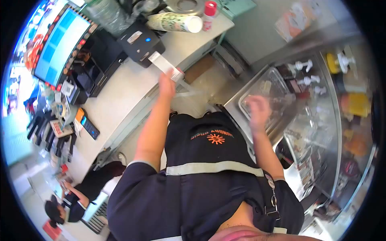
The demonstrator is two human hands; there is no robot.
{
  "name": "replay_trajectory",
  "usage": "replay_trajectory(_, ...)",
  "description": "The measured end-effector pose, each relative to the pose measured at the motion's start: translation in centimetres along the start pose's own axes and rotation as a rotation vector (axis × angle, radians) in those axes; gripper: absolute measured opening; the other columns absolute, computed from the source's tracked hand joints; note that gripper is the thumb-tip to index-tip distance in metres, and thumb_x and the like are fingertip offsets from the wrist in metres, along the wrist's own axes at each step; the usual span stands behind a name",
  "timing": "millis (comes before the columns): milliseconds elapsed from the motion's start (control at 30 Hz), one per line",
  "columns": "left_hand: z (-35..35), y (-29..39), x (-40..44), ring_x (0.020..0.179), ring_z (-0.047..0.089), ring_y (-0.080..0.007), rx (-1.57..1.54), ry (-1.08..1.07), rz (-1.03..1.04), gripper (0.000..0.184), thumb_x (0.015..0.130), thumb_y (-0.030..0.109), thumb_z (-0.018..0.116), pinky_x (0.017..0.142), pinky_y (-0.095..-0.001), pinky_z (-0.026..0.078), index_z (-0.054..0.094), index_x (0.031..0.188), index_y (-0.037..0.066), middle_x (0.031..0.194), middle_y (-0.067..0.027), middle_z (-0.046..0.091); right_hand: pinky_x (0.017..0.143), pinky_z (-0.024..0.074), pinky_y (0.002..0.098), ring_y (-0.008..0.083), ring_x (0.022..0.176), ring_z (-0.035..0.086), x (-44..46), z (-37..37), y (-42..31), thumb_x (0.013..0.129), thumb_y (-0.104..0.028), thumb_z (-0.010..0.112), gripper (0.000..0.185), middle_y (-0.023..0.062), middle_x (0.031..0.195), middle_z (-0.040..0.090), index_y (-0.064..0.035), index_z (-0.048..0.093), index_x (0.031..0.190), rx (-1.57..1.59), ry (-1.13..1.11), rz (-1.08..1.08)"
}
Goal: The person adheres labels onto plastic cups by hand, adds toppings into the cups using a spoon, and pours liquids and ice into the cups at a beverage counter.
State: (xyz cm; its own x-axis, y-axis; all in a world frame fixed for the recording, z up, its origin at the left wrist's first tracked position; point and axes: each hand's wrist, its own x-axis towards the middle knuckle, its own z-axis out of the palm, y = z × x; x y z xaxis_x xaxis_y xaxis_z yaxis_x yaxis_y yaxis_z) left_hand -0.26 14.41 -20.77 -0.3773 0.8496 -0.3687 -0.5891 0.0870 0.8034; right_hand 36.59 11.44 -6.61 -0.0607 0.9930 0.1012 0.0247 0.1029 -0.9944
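My left hand point(167, 83) is closed on the lower end of a white printed paper slip point(161, 63). The slip's other end is at the front of a black label printer point(140, 42) with a blue light; whether it is still attached I cannot tell. My right hand point(258, 111) hovers over or beside a clear tray point(245, 105) on the steel counter to the right. Its fingers are bent, somewhat apart and slightly blurred, with nothing visible in them.
A monitor point(62, 44), a patterned cup stack point(173, 22) and a red-capped bottle point(209, 15) stand along the left counter point(116, 90). A card terminal point(89, 127) lies nearer. Pump bottles point(307, 66) line the right. At lower left a co-worker point(76, 201) handles something.
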Motion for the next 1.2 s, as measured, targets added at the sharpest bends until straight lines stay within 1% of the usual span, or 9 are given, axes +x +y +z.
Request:
replay_trajectory(133,3.7,0.7,-13.3,0.1,0.068,-0.0253,-0.039,-0.029,-0.139,0.028,0.098,0.007,0.055,0.087,-0.0395,0.055,0.054,0.125,0.0,0.117,-0.0122,0.066,0.09,0.0499,0.0293,0.0171,0.102,0.064,4.3,9.0,3.3,0.093,-0.006,0.065,0.025,0.0106,0.109,0.066,0.0015,0.057,0.116,0.147,-0.478,0.29)
replay_trajectory(167,4.0,1.0,-15.1,0.103,0.068,-0.0257,-0.113,-0.068,-0.167,0.028,0.098,0.007,0.054,0.089,-0.0414,0.056,0.053,0.126,0.0,0.117,-0.0121,0.066,0.09,0.0499,0.0293,0.0171,0.102,0.064,4.9,10.9,3.5,0.093,-0.006,0.065,0.025,0.0106,0.109,0.066,0.0015,0.057,0.116,0.146,-0.505,0.301)
replay_trajectory(233,3.1,-0.1,-16.3,0.105,0.068,-0.0255,-0.148,-0.053,-0.194,0.029,0.099,0.008,0.055,0.092,-0.0425,0.055,0.052,0.127,0.0,0.117,-0.0124,0.066,0.091,0.0502,0.0309,0.0174,0.105,0.063,5.7,14.7,3.6,0.092,-0.007,0.066,0.039,0.0138,0.113,0.066,0.0001,0.049,0.127,0.215,-0.65,0.561)
replay_trajectory(367,2.1,-0.5,-16.0,0.101,0.069,-0.0234,-0.092,-0.131,-0.217,0.027,0.099,0.01,0.057,0.089,-0.0396,0.056,0.054,0.124,-0.001,0.114,-0.0118,0.067,0.09,0.051,0.0318,0.0171,0.104,0.064,7.0,20.8,5.8,0.091,-0.002,0.065,0.049,0.0157,0.114,0.066,-0.0027,0.042,0.134,0.182,-0.705,0.591)
replay_trajectory(433,1.2,-0.8,-15.1,0.102,0.067,-0.0212,0.007,-0.135,-0.265,0.031,0.097,0.006,0.058,0.089,-0.037,0.055,0.05,0.126,0.0,0.114,-0.0124,0.067,0.088,0.0515,0.0313,0.0168,0.102,0.064,7.6,22.6,7.1,0.089,0.004,0.062,0.05,0.0142,0.112,0.067,-0.0043,0.041,0.134,0.124,-0.802,0.397)
replay_trajectory(467,0.9,-0.9,-14.5,0.102,0.067,-0.0212,-0.003,-0.125,-0.257,0.031,0.097,0.006,0.058,0.089,-0.037,0.055,0.05,0.126,0.0,0.114,-0.0124,0.067,0.084,0.0524,0.0305,0.0169,0.099,0.065,7.8,23.3,8.0,0.086,0.011,0.061,0.056,0.0122,0.111,0.068,-0.0044,0.042,0.137,0.119,-0.789,0.339)
replay_trajectory(533,0.7,-0.4,-13.0,0.103,0.065,-0.0195,0.181,0.151,0.208,0.043,0.093,-0.001,0.061,0.089,-0.0336,0.054,0.042,0.131,0.002,0.114,-0.0141,0.066,0.083,0.0528,0.03,0.0167,0.098,0.066,8.2,23.9,7.9,0.086,0.011,0.061,0.06,0.0123,0.111,0.068,-0.0046,0.042,0.141,0.117,-0.838,0.308)
replay_trajectory(633,0.1,2.3,-9.7,0.105,0.064,-0.0194,0.193,0.213,0.333,0.055,0.088,-0.008,0.063,0.089,-0.0311,0.052,0.036,0.135,0.003,0.115,-0.0157,0.066,0.082,0.0533,0.0292,0.0158,0.096,0.066,8.4,24.7,7.3,0.086,0.011,0.061,0.064,0.0123,0.111,0.069,-0.0048,0.043,0.146,0.08,-0.881,0.33)
replay_trajectory(1200,-0.7,6.4,-7.4,0.107,0.064,-0.021,-0.002,0.063,0.222,0.066,0.084,-0.017,0.056,0.092,-0.0313,0.052,0.036,0.143,0.003,0.116,-0.0197,0.066,0.075,0.054,0.0258,0.011,0.086,0.066,9.3,25.5,6.5,0.09,0.002,0.063,0.03,0.0085,0.1,0.071,0.0017,0.067,0.119,0.039,-0.722,0.381)
